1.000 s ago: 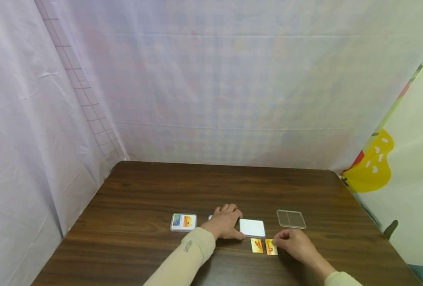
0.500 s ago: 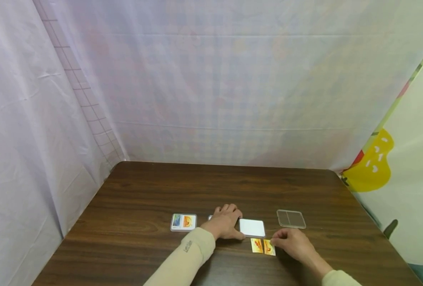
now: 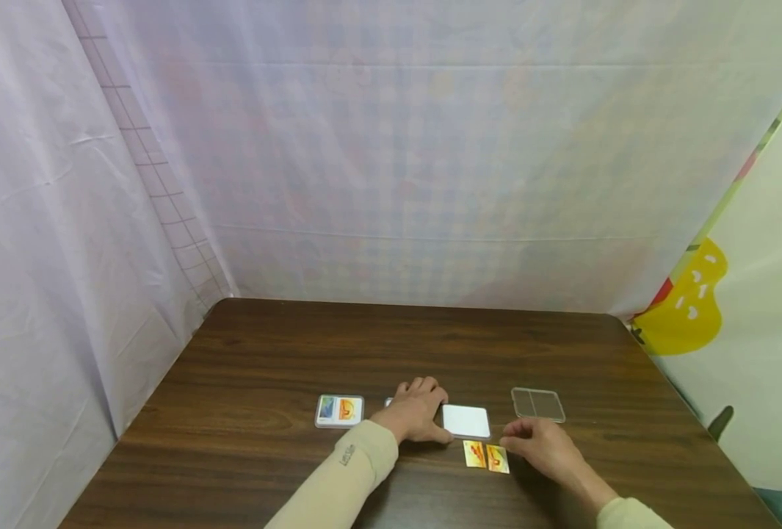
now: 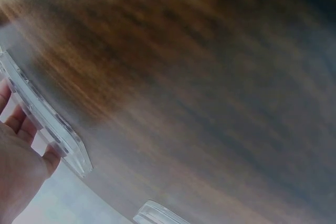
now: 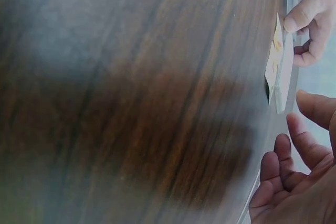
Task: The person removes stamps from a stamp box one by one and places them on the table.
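Note:
Two small yellow-and-red stamp-like papers, a left one (image 3: 475, 454) and a right one (image 3: 498, 458), lie side by side with a narrow gap. My right hand (image 3: 541, 444) hovers at the right paper's upper right; in the right wrist view its thumb and fingers stand apart, holding nothing. A white square insert in a clear case (image 3: 466, 422) lies just above the papers. My left hand (image 3: 417, 413) rests over another clear case (image 4: 50, 114), mostly hidden in the head view, with its thumb by the white insert's lower left corner.
An unfilled clear case half (image 3: 538, 405) with a dividing line lies behind my right hand. Left of my left forearm is a clear case (image 3: 340, 411) holding a blue picture and an orange one. White curtains (image 3: 391, 147) hang behind the brown table (image 3: 338, 345).
My right hand slid the right paper leftward, closer to the left one, then let go of it and lifted slightly. My left hand has stayed in place.

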The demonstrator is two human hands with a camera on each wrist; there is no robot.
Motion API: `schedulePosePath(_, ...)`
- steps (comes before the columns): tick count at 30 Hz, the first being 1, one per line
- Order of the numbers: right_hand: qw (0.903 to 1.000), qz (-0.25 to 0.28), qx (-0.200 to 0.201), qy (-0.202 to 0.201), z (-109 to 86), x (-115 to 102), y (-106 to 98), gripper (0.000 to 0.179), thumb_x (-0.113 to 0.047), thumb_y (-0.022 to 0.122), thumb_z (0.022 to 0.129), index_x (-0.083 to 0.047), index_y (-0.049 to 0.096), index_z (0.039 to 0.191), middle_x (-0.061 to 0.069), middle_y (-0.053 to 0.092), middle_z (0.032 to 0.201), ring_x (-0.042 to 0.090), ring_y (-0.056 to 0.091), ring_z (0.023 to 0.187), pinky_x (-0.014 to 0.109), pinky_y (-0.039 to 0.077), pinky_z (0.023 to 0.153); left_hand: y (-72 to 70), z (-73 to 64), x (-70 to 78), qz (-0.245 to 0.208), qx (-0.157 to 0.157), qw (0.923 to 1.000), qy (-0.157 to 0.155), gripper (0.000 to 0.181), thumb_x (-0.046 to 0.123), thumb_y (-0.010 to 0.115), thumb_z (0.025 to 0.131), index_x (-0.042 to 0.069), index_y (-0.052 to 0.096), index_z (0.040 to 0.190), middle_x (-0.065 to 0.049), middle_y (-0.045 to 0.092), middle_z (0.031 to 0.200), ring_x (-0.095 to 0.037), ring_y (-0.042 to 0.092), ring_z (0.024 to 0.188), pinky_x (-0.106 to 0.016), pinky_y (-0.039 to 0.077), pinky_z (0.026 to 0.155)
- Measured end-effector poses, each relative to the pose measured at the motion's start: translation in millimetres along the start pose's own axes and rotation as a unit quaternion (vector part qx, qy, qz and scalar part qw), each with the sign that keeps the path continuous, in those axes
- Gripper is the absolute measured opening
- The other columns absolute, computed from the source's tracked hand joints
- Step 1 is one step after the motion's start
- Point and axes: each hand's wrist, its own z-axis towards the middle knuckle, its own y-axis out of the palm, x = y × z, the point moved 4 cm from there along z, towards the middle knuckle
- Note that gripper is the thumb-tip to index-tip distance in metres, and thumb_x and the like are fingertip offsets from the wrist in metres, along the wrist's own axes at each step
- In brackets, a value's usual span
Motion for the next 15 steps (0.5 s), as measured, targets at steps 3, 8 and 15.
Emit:
schedulePosePath(3,1.0,0.005,-0.003,-0.002,1.3,-1,-2,0.022,-0.025,0.078,0.083,-0.01,0.073,0.099,0.005,0.071,0.095,0.017,0.061,0.083,0.04,0.048,0.074,-2.8,-1.7,0.9,0.002,-0.001,1.0,-0.001,0.06,0.057,0.076,0.078,0.022,0.059,0.124,0.002,0.048,0.134,-0.016,0.043,0.124,-0.039,0.034,0.102)
schedulePosePath(8,0.9994,0.029,-0.009,-0.017,3.8,-2,-6,0.029,-0.023,0.078,0.083,-0.004,0.072,0.105,0.008,0.071,0.1,0.022,0.064,0.091,0.043,0.05,0.081,-3.2,-1.4,0.6,0.004,-0.001,1.0,0.0,0.059,0.058,0.075,0.078,0.022,0.059,0.123,0.002,0.048,0.133,-0.016,0.043,0.123,-0.039,0.035,0.102)
schedulePosePath(15,0.9984,0.038,-0.017,-0.039,11.4,0,-18,0.039,-0.022,0.077,0.086,0.001,0.068,0.116,0.011,0.069,0.106,0.025,0.063,0.096,0.043,0.051,0.081,-0.9,1.0,-0.4,0.01,-0.001,0.9999,0.0,0.06,0.059,0.074,0.079,0.023,0.059,0.125,0.003,0.048,0.134,-0.016,0.043,0.123,-0.038,0.035,0.102)
